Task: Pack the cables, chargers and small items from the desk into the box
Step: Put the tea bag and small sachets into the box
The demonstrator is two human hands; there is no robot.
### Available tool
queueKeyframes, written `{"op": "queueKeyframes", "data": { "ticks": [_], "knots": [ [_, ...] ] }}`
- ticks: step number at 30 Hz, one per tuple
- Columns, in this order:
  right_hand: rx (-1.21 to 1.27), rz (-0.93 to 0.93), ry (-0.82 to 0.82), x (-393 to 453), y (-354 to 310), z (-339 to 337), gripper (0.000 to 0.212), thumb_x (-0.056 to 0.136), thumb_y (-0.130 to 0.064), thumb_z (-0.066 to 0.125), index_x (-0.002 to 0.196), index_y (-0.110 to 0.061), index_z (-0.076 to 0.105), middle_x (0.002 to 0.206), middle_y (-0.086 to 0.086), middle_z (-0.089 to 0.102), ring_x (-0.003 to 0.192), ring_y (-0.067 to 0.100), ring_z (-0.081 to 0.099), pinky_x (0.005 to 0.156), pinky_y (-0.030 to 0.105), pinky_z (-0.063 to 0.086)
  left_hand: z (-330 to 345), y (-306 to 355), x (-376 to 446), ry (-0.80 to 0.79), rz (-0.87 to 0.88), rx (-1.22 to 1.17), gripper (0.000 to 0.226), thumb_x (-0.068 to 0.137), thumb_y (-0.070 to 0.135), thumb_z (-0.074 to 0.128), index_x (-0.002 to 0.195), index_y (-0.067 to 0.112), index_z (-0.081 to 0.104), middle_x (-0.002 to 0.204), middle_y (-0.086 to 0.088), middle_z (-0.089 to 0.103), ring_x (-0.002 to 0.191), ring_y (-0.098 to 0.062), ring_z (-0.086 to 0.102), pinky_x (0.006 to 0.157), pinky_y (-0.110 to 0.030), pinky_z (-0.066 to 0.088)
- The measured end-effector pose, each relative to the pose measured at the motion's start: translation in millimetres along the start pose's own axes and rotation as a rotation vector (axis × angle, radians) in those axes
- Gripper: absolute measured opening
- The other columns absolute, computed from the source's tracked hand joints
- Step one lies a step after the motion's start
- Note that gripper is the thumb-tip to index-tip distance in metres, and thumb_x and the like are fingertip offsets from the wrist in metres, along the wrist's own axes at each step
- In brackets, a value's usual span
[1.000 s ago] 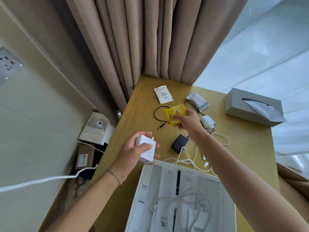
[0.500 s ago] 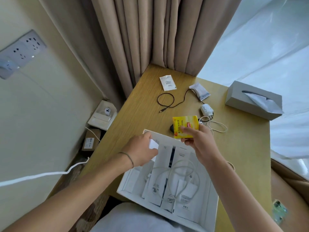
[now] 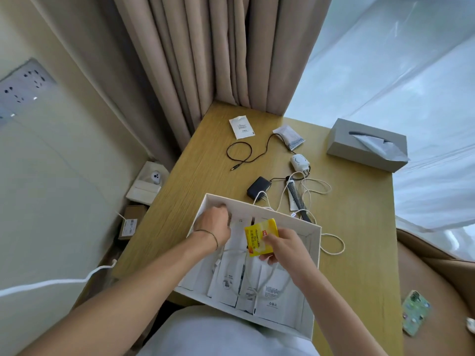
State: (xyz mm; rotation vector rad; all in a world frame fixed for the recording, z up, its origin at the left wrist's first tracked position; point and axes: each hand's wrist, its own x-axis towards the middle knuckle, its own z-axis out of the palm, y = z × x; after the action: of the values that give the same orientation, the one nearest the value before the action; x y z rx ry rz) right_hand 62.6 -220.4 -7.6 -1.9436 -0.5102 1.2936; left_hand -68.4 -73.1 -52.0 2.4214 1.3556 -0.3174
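A white box (image 3: 259, 208) lies open on the wooden desk (image 3: 359, 227) in front of me, with white packets and a white cable inside. My left hand (image 3: 213, 224) is down in its far left corner, fingers curled; anything under it is hidden. My right hand (image 3: 285, 247) holds a yellow tea packet (image 3: 258, 238) over the box's middle. Beyond the box lie a black adapter (image 3: 259, 186), a black cable (image 3: 240, 152), a white plug (image 3: 299, 161), a loose white cable (image 3: 316, 186), a comb (image 3: 297, 197) and two sachets (image 3: 241, 127) (image 3: 289, 137).
A grey tissue box (image 3: 365, 145) stands at the desk's far right. Curtains (image 3: 218, 47) hang behind the desk. A phone (image 3: 415, 312) lies on the brown seat at right. Small boxes (image 3: 146, 186) and a white cord (image 3: 51, 283) sit on the floor at left.
My right hand brought the yellow packet back from the desk to above the box. My left hand lowered the white charger into the box's far left corner, where it is now hidden.
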Motion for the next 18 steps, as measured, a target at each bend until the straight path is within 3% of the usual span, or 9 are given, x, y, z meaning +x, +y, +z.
{"op": "queueKeyframes", "data": {
  "ticks": [4, 7, 11, 15, 18],
  "knots": [
    [-0.326, -0.148, 0.136, -2, 13, -3, 0.023, 0.097, -0.018, 0.058, 0.081, -0.008, 0.070, 0.068, 0.007, 0.073, 0.053, 0.012, 0.069, 0.058, 0.036, 0.057, 7, -1, 0, 0.006, 0.005, -0.050, 0.037, 0.091, 0.032, 0.068, 0.122, 0.016, 0.056, 0.107, -0.007, 0.070, 0.095, -0.027, 0.068, 0.069, -0.035, 0.054],
    [-0.525, -0.223, 0.251, -4, 14, -7, 0.025, 0.093, -0.027, 0.062, 0.073, -0.013, 0.066, 0.063, 0.004, 0.068, 0.060, 0.022, 0.066, 0.054, 0.038, 0.050, 14, -4, -4, -0.005, 0.031, -0.114, 0.043, 0.090, 0.028, 0.069, 0.129, 0.021, 0.053, 0.120, -0.003, 0.067, 0.104, -0.024, 0.066, 0.078, -0.039, 0.056],
    [-0.847, -0.265, 0.372, -7, 13, -17, 0.024, 0.096, -0.031, 0.053, 0.076, -0.018, 0.057, 0.072, -0.001, 0.065, 0.070, 0.028, 0.061, 0.054, 0.033, 0.043, 11, -6, -5, 0.001, 0.054, -0.092, 0.042, 0.092, 0.029, 0.067, 0.131, 0.024, 0.053, 0.111, -0.003, 0.069, 0.096, -0.024, 0.067, 0.072, -0.037, 0.055],
    [-0.952, -0.125, 0.305, 1, 9, -32, 0.013, 0.088, -0.013, 0.049, 0.076, -0.018, 0.049, 0.076, 0.002, 0.055, 0.068, 0.029, 0.054, 0.049, 0.030, 0.032, -1, 2, -9, 0.013, 0.098, 0.047, 0.034, 0.096, 0.034, 0.056, 0.129, 0.025, 0.055, 0.103, -0.004, 0.070, 0.092, -0.025, 0.067, 0.067, -0.033, 0.050],
    [-0.930, -0.017, 0.239, 8, 7, -38, 0.009, 0.089, -0.009, 0.051, 0.081, -0.013, 0.051, 0.081, 0.005, 0.056, 0.073, 0.028, 0.055, 0.056, 0.030, 0.040, -13, 7, -11, 0.036, 0.129, 0.116, 0.028, 0.097, 0.035, 0.049, 0.121, 0.023, 0.060, 0.106, -0.002, 0.070, 0.094, -0.023, 0.066, 0.075, -0.033, 0.051]
  ]
}}
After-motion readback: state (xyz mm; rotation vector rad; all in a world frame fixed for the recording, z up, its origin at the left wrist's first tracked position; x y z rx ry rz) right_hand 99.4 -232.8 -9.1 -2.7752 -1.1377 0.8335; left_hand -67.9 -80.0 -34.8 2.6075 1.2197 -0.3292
